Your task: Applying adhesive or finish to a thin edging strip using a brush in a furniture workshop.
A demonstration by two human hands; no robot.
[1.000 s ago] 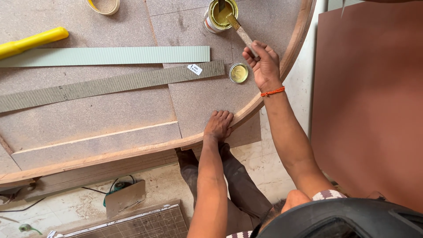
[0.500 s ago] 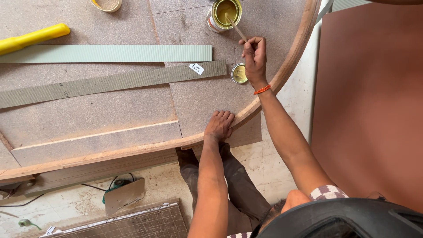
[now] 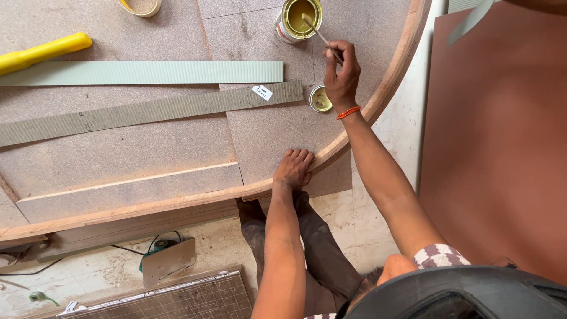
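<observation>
Since the earlier frames, the right hand (image 3: 341, 74) has lifted the brush (image 3: 322, 36) from beside the lid toward the can, and the bristle end now sits inside the can (image 3: 299, 19); the left hand (image 3: 293, 168) has stayed in place. Right-hand fingers are clenched around the brush handle, with an orange band at the wrist. Left-hand fingers are released, lying flat and spread on the board (image 3: 147, 147) beside its curved wooden rim (image 3: 378, 100). Count: one open can, one lid (image 3: 320, 99), one brush, two strips, one yellow handle (image 3: 41, 52), one tape roll (image 3: 140, 6). The can is round and metal, holds a yellowish-olive liquid, and stands at the far edge of the board, just beyond the right hand. The lid lies flat, inner face up, just beside the right wrist, near the end of the grey strip (image 3: 147, 111). The grey strip carries a small white label (image 3: 262, 91). The pale green strip (image 3: 144, 72) lies parallel, beyond the grey one. The brush is thin and tilted, with its handle end hidden in the fist. A reddish-brown panel (image 3: 502, 136) stands to the right of the board.
</observation>
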